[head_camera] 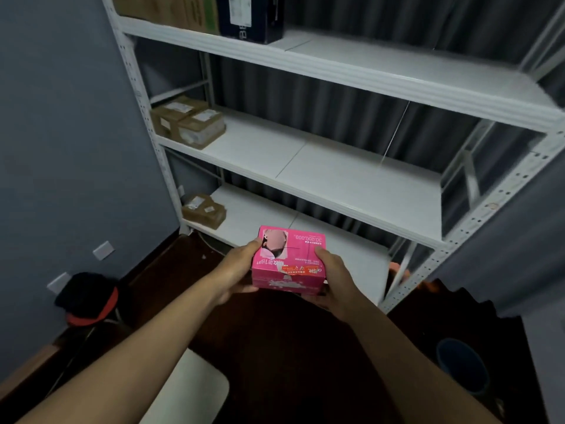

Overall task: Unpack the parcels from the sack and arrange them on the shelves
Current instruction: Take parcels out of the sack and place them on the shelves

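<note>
- Left of the hands, a black-and-red bundle (87,296) is lying on the dark floor.
- Left hand (235,272) and right hand (334,278) are clamping a pink box (289,260) from opposite sides, in front of the white shelves (336,175).
- Up and left of the hands, brown parcels (188,122) are sitting on the middle shelf.

Pink rectangular cardboard box (289,260): glossy print, torn paper label. White perforated metal shelving (345,175): smooth matt paint. Brown cardboard parcels (188,122), left edge of shelf: matt, paper labels.
</note>
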